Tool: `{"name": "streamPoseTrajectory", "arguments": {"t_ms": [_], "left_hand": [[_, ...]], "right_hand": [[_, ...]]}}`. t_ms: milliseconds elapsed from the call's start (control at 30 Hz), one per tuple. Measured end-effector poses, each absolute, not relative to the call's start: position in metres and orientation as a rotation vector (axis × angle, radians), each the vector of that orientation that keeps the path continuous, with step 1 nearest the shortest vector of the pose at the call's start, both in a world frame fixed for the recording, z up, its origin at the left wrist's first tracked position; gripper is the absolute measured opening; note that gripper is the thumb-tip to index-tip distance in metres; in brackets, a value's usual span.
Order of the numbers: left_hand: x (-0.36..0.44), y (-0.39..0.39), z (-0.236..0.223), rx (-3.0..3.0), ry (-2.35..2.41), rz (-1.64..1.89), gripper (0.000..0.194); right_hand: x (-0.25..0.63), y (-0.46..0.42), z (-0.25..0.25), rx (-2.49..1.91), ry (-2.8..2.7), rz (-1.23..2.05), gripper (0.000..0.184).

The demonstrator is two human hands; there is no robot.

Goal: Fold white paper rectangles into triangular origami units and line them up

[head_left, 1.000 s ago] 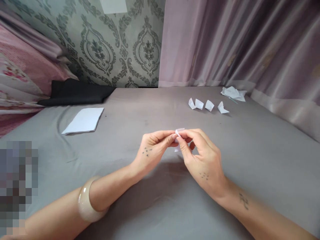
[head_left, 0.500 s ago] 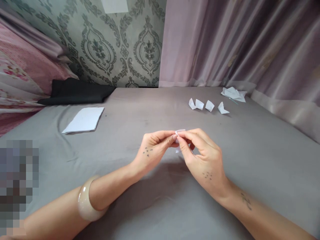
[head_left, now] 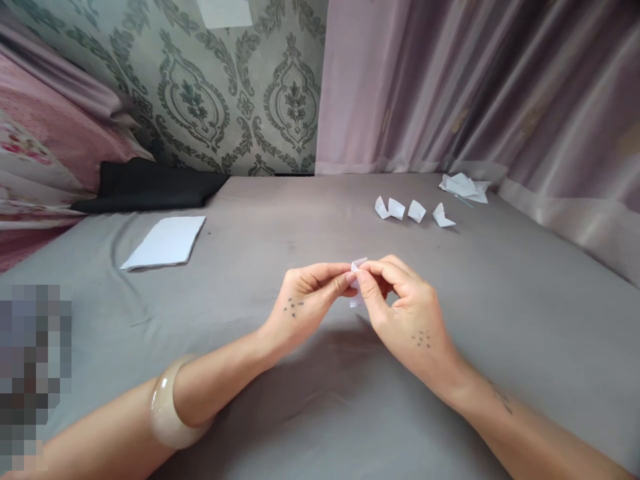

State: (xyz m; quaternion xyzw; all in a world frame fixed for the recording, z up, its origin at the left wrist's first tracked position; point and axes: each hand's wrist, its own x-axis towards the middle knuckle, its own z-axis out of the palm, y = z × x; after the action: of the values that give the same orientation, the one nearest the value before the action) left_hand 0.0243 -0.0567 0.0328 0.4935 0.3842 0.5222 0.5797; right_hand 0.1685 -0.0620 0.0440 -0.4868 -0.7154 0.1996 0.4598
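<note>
A small folded piece of white paper (head_left: 357, 300) is held up between both hands, over the grey cloth surface. My left hand (head_left: 310, 293) pinches its left edge between thumb and forefinger. From the other side, my right hand (head_left: 407, 300) grips the paper near its top, thumb and fingertips closed on it. Fingers cover much of the paper, so its full folded shape is hidden. Beyond the hands, several small folded paper pieces (head_left: 417, 211) stand in a loose row on the cloth.
A stack of white paper sheets (head_left: 165, 243) lies at the left. At the far right is a pile of white paper (head_left: 463, 187) with a thin greenish stick (head_left: 463, 201) beside it. Black cloth (head_left: 150, 187) sits at the back left; curtains (head_left: 425, 87) hang along the right.
The right fingers have shifted slightly on the paper, and a bit more of its top edge shows. Both hands still hold it. The view has moved a little.
</note>
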Motion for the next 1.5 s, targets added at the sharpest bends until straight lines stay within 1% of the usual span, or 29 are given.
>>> {"name": "streamPoseTrajectory", "arguments": {"t_ms": [233, 367, 500, 567, 667, 767, 867, 1067, 1500], "left_hand": [[0.022, -0.057, 0.034, 1.137, 0.861, 1.241, 0.017], [0.022, -0.055, 0.034, 1.167, 0.877, 1.241, 0.012], [0.022, -0.053, 0.033, 1.059, 0.910, 1.272, 0.009], [0.022, -0.051, 0.032, 1.002, 0.900, 1.279, 0.011], [0.022, -0.050, 0.031, 0.985, 0.852, 1.268, 0.011], [0.022, -0.051, 0.029, 0.988, 0.838, 1.261, 0.009], [0.023, -0.051, 0.027, 0.972, 0.849, 1.265, 0.009], [0.022, -0.051, 0.024, 0.951, 0.875, 1.209, 0.012], [0.023, -0.051, 0.030, 0.902, 0.975, 1.159, 0.012]], "right_hand": [[0.169, -0.064, 0.045, -1.188, -1.780, 0.499, 0.014], [0.169, -0.065, 0.046, -1.221, -1.793, 0.504, 0.017], [0.169, -0.064, 0.044, -1.271, -1.775, 0.595, 0.017], [0.170, -0.062, 0.043, -1.315, -1.698, 0.681, 0.013], [0.172, -0.058, 0.043, -1.300, -1.598, 0.931, 0.026], [0.172, -0.056, 0.044, -1.268, -1.548, 1.198, 0.022], [0.172, -0.055, 0.043, -1.274, -1.433, 1.301, 0.023], [0.172, -0.056, 0.041, -1.227, -1.329, 1.315, 0.023], [0.169, -0.062, 0.039, -1.253, -1.401, 1.126, 0.014]]}}
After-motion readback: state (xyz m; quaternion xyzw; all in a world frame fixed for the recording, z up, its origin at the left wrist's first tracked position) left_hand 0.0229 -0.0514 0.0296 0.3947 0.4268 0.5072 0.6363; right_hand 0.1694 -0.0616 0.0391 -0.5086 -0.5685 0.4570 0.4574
